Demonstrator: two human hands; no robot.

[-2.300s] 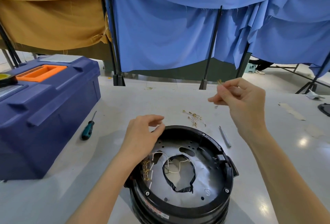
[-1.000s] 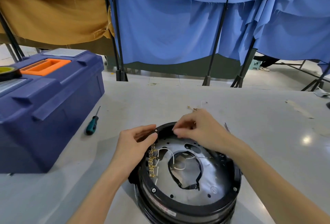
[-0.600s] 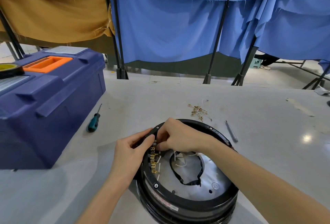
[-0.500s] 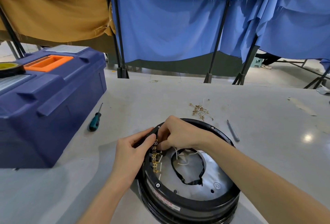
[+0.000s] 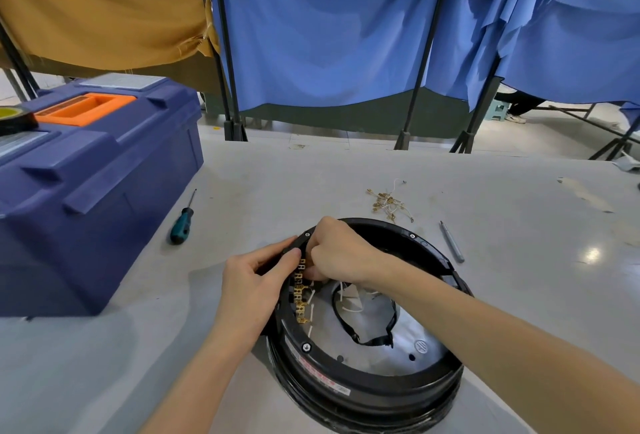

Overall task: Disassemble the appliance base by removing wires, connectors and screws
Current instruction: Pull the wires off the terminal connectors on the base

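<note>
A round black appliance base (image 5: 374, 378) lies upside down on the grey table, its silver inner plate showing. A row of brass connectors (image 5: 300, 295) with white wires (image 5: 349, 298) runs along its left inner edge. My left hand (image 5: 252, 288) grips the base's left rim, thumb on top. My right hand (image 5: 341, 252) reaches into the base and pinches a connector at the top of the row; its fingertips are hidden.
A pile of removed brass connectors with wires (image 5: 389, 205) lies behind the base. A grey metal tool (image 5: 451, 241) lies to the right, a teal-handled screwdriver (image 5: 183, 222) to the left. A large blue toolbox (image 5: 86, 177) stands at the left. Blue curtains hang behind the table.
My right hand came down from mid-air, passed the pile behind the base, and reached into the base's left inner edge. My left hand stayed on the rim.
</note>
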